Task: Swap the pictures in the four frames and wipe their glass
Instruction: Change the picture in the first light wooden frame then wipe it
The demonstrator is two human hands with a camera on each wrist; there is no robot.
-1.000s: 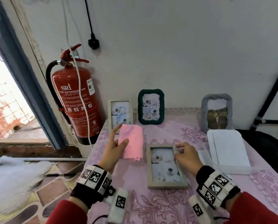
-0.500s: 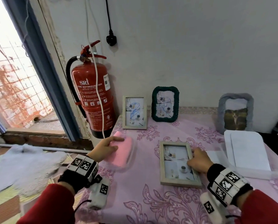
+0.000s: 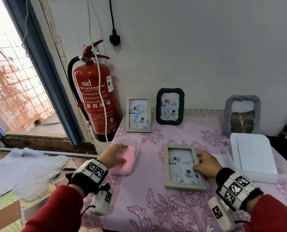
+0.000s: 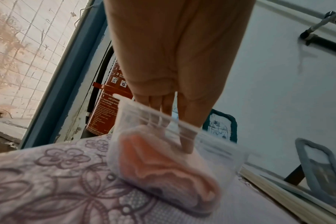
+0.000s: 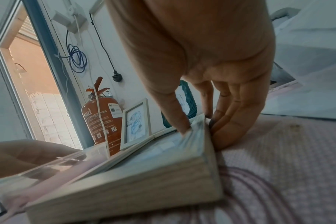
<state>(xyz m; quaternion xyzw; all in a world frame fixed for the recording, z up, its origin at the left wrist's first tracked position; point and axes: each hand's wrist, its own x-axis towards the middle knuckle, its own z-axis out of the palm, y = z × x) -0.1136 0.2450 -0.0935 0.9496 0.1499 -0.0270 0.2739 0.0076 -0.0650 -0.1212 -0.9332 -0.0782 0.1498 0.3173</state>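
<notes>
Head view: wooden frame lies flat, near middle of table.
Right hand: pinching frame's right edge.
Left hand: fingers straight, pressing pink cloth in clear tub, left.

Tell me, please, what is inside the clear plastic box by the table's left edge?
A pink cloth fills the clear plastic box; the left hand reaches in, covering part. Anything beneath the cloth is hidden.

My two arms in red sleeves, black wrist cuffs under white blocks printed with black-and-white square markers, a white camera pod hanging below each wrist — marker on it too, a thin black cord trailing from the left pod, bare hands.
</notes>
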